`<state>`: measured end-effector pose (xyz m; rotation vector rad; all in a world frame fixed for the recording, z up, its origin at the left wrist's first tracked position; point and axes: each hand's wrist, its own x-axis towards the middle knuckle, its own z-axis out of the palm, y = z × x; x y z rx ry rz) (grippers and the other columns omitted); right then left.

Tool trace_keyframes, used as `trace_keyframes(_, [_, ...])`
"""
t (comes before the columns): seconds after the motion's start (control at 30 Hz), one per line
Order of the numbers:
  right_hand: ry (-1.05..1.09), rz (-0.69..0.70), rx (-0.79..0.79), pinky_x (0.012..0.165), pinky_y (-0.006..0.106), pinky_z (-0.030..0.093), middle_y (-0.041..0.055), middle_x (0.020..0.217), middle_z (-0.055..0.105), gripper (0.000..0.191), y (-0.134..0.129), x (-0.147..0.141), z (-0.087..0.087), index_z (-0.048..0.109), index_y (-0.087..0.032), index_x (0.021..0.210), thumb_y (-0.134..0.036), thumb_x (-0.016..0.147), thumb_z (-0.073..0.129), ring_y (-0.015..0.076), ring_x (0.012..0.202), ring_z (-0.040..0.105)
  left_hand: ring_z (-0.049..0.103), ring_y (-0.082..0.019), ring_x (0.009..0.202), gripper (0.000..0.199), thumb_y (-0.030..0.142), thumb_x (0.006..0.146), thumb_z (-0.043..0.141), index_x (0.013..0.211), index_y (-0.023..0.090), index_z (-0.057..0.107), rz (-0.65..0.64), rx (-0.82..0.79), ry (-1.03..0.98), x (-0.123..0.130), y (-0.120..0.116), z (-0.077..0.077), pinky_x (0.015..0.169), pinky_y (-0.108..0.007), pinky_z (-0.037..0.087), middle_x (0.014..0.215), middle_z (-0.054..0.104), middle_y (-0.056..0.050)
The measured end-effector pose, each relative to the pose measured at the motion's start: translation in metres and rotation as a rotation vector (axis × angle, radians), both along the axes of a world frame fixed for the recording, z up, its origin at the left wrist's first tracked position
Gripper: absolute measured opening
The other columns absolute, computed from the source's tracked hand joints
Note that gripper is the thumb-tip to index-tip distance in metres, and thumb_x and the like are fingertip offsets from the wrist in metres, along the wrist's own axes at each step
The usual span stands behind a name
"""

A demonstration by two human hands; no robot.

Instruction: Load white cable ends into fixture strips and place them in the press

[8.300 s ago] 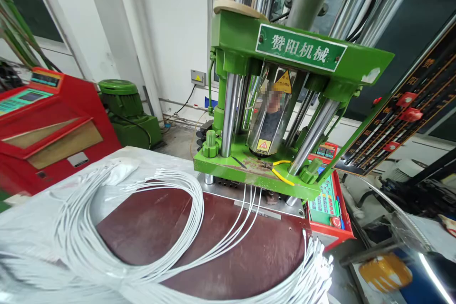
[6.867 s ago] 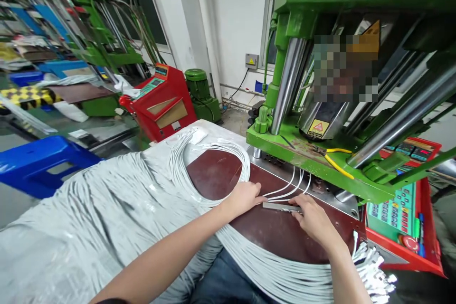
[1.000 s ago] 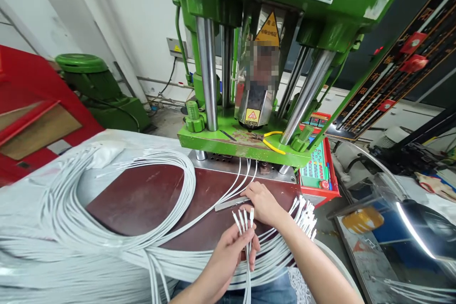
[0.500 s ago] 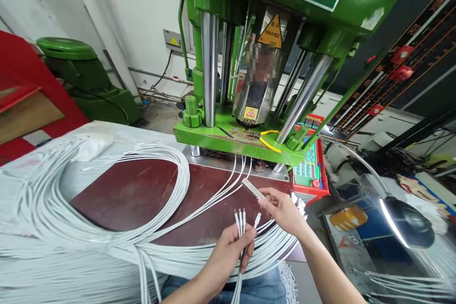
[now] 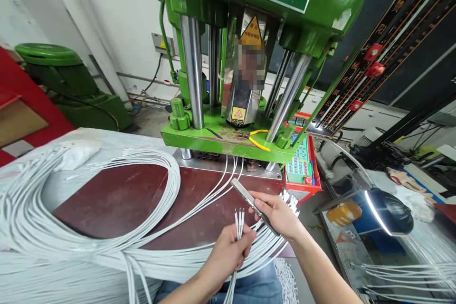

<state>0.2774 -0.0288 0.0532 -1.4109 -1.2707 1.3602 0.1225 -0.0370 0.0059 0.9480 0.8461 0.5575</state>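
My left hand [image 5: 231, 250] pinches several white cables near their ends, and the slim connector tips [image 5: 239, 218] point up above the fingers. Just to the right, my right hand [image 5: 272, 211] is closed around a flat metal tool [image 5: 244, 191], whose blade-like end slants up and left. A bundle of white cables [image 5: 160, 256] passes behind my left hand, its white connector ends [image 5: 290, 201] fanned out behind my right wrist. A few cables [image 5: 210, 198] run from under the green press [image 5: 228, 145] across the brown board [image 5: 197, 228].
Yellow-handled pliers [image 5: 258, 140] lie on the press ledge. Right of it stand a red control box [image 5: 304, 187] and a lit lamp [image 5: 388, 213]. A large cable coil [image 5: 32, 209] covers the left side. A green motor [image 5: 50, 71] is behind.
My right hand has turned the metal tool, so more of its length shows. The separate connector beside my left hand is no longer visible. The view has shifted to the right.
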Motion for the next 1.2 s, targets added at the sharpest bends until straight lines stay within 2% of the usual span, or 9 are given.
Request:
trace_keyframes(0.2, [-0.105,0.013,0.066,0.064,0.030,0.043,0.0049,0.081,0.064,0.052,-0.002,-0.002,0.000,0.058,-0.017,0.127,-0.049,0.086,0.054,0.0140,0.063,0.051,0.028,-0.004,0.032,0.039,0.051,0.073,0.063,0.061,0.018,0.046,0.001,0.028,0.006,0.002,0.000,0.003,0.034,-0.020,0.020,0.046,0.044,0.006])
trace_keyframes(0.3, [-0.073,0.023,0.045,0.061,0.029,0.042,0.0050,0.082,0.065,0.051,-0.002,0.004,0.001,0.059,-0.018,0.126,-0.049,0.085,0.056,0.0135,0.063,0.052,0.042,-0.008,0.039,0.037,0.050,0.074,0.064,0.066,0.016,0.052,-0.007,0.010,-0.081,0.001,-0.002,0.006,0.039,-0.022,0.033,0.058,0.055,0.001])
trace_keyframes(0.4, [-0.059,-0.008,0.036,0.059,0.027,0.042,0.0043,0.081,0.065,0.050,-0.001,0.011,0.003,0.060,-0.019,0.125,-0.048,0.085,0.058,0.0129,0.063,0.053,0.052,-0.011,0.055,0.033,0.046,0.075,0.067,0.074,0.015,0.057,0.066,-0.033,-0.160,-0.004,-0.002,0.010,0.056,-0.025,0.043,0.068,0.059,-0.001])
trace_keyframes(0.47, [-0.054,-0.021,0.028,0.057,0.026,0.041,0.0039,0.080,0.065,0.050,0.000,0.014,0.005,0.061,-0.018,0.123,-0.048,0.084,0.059,0.0124,0.061,0.052,0.052,-0.011,0.062,0.031,0.043,0.075,0.068,0.073,0.013,0.060,0.125,-0.038,-0.168,-0.007,-0.001,0.012,0.062,-0.024,0.042,0.068,0.059,-0.002])
trace_keyframes(0.53, [-0.047,-0.016,0.026,0.057,0.026,0.041,0.0037,0.079,0.064,0.050,0.001,0.017,0.005,0.062,-0.017,0.122,-0.048,0.083,0.059,0.0121,0.061,0.052,0.050,-0.011,0.061,0.029,0.041,0.075,0.069,0.076,0.012,0.062,0.145,-0.075,-0.193,-0.010,0.001,0.015,0.062,-0.023,0.041,0.068,0.059,-0.002])
trace_keyframes(0.63, [-0.036,-0.004,0.028,0.057,0.026,0.040,0.0039,0.079,0.064,0.049,0.002,0.018,0.005,0.062,-0.017,0.121,-0.048,0.083,0.059,0.0121,0.060,0.052,0.048,-0.010,0.054,0.030,0.041,0.074,0.070,0.078,0.013,0.061,0.130,-0.134,-0.241,-0.011,0.004,0.017,0.054,-0.023,0.038,0.065,0.059,-0.001])
trace_keyframes(0.77, [-0.026,0.024,0.022,0.057,0.025,0.039,0.0033,0.078,0.064,0.050,0.003,0.015,0.004,0.062,-0.018,0.123,-0.048,0.083,0.059,0.0120,0.060,0.051,0.043,-0.009,0.045,0.030,0.042,0.075,0.067,0.069,0.016,0.054,0.116,-0.136,-0.203,-0.012,0.004,0.016,0.046,-0.022,0.032,0.058,0.057,0.000])
trace_keyframes(0.97, [-0.049,0.072,0.026,0.056,0.024,0.038,-0.0001,0.069,0.059,0.044,0.003,0.009,0.006,0.063,-0.020,0.121,-0.045,0.086,0.057,0.0113,0.058,0.050,0.037,-0.006,0.040,0.024,0.034,0.076,0.062,0.065,0.015,0.053,0.073,-0.106,-0.130,-0.013,0.002,0.017,0.043,-0.021,0.027,0.054,0.053,0.002])
trace_keyframes(1.2, [0.037,0.101,0.005,0.061,0.026,0.041,0.0020,0.077,0.062,0.043,0.001,0.008,0.001,0.062,-0.021,0.123,-0.043,0.087,0.057,0.0114,0.060,0.050,0.034,-0.006,0.038,0.023,0.034,0.073,0.061,0.062,0.016,0.051,0.061,-0.085,-0.081,-0.011,0.003,0.017,0.041,-0.021,0.024,0.050,0.050,0.003])
